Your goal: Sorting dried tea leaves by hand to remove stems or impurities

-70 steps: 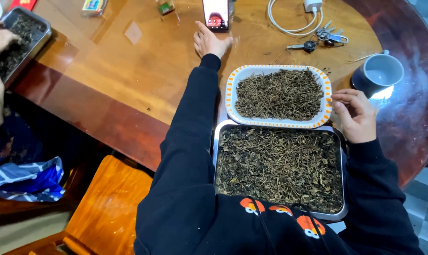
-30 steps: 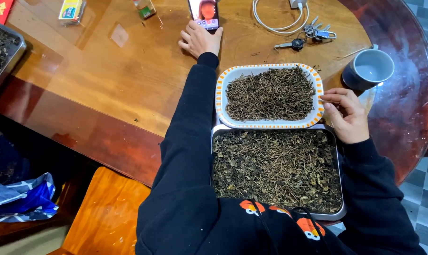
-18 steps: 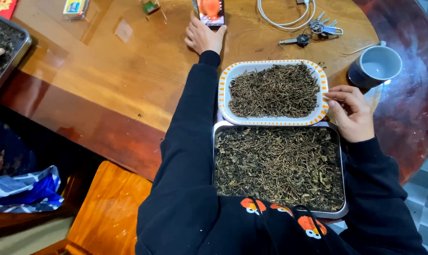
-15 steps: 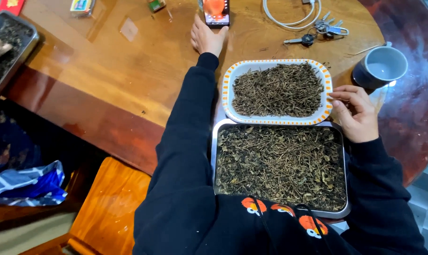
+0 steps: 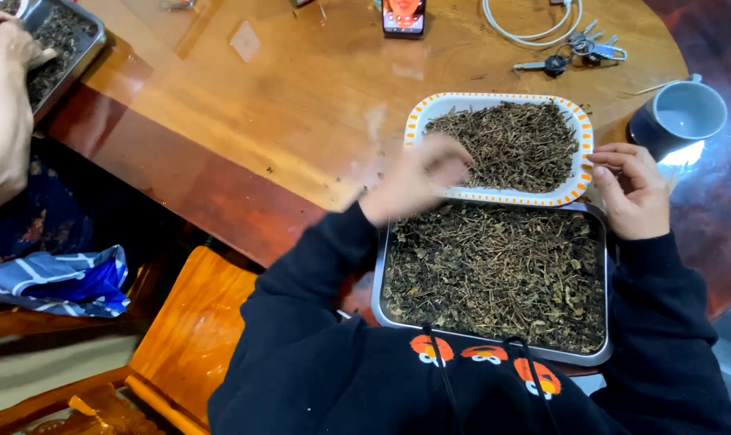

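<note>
Wooden and glossy, the big round table fills most of the view, with much bare surface to the left of the trays and only a narrow strip between them and the near edge. On this near edge sits the metal tray, full of dark dried leaves mixed with thin stems, so most of the sorting seems not done. Just beyond it, touching, is the white tray with orange rim, which holds a smaller heap that looks like stems only. The person's left hand is blurred over the left side of the white tray; whether its fingers are apart or closed cannot be told. The right hand rests at the right end of the two trays, fingers curled together, maybe pinching a small piece. On the right there is little room: a dark mug stands near. Keys, a white cable and a phone lie far. At the far left, another person's hand works in a second tray.
</note>
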